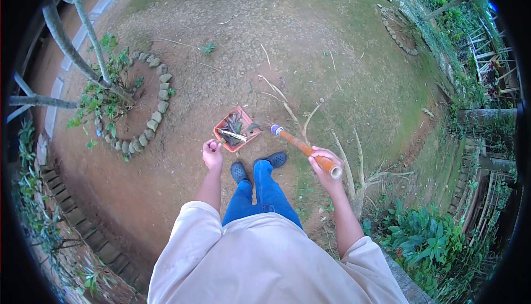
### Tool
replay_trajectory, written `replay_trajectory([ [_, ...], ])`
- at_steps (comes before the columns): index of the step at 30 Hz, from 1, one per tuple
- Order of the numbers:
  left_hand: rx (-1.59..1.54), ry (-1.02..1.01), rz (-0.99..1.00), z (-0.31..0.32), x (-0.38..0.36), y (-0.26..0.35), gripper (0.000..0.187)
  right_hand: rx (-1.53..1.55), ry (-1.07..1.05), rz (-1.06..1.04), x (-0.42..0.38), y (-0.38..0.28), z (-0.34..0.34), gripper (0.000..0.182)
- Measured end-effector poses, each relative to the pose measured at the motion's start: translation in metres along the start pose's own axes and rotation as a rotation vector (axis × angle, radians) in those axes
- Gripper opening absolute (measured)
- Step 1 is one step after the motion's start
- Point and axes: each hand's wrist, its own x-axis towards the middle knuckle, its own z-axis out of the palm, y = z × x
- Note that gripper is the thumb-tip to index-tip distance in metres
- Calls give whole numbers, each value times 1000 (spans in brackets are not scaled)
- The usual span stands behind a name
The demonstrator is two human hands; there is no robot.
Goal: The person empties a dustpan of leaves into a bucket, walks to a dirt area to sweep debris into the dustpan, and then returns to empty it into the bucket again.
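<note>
My right hand [325, 163] is wrapped around the orange-brown handle of a stick broom [297, 142]. A purple and white band binds the broom near its bristles, which reach the right side of an orange dustpan [233, 149]. Dry leaves [233, 122] and pale stick-like pieces lie in the dustpan. At the dustpan's near left corner is my left hand [211, 154], its fingers pinched together. A small brownish bit shows by those fingertips; whether it is a leaf or part of the dustpan is too small to tell.
My dark clogs [240, 172] stand just behind the dustpan. Bare branches [359, 179] rise on the right. To the left, a stone ring [161, 91] surrounds a tree [72, 49]. Leafy plants [423, 237] grow at lower right, and a brick edging [83, 221] runs along the lower left.
</note>
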Motion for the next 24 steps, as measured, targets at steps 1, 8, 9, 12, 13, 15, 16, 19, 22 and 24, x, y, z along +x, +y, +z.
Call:
replay_trajectory([
  [1, 6, 7, -4, -1, -1, 3, 37, 15, 18, 14, -1, 0, -4, 16],
  [8, 57, 24, 0, -7, -10, 18, 36, 152, 121, 182, 1, -5, -35, 17],
  [9, 48, 24, -2, -7, -10, 17, 35, 149, 125, 185, 3, -6, -35, 17],
  [12, 36, 31, 0, -9, -7, 15, 35, 97, 126, 107, 9, 3, -23, 17],
  [13, 40, 34, 8, -10, -5, 16, 35, 82, 127, 78, 12, 3, -17, 17],
  [15, 11, 27, 30, -10, 2, 7, 35, 53, 129, 27, 18, 2, -4, 17],
  [16, -26, 19, 45, -10, 10, -6, 36, 28, 115, 19, 21, 0, 0, 17],
  [19, -37, 21, 27, -11, 7, -7, 37, -20, 83, -30, 29, -2, 10, 18],
  [22, -43, 14, 1, -12, 4, 5, 37, -15, 62, -118, 33, 6, 26, 17],
  [24, -26, 14, 3, -11, 5, 0, 37, -17, 27, -162, 32, 8, 38, 17],
])
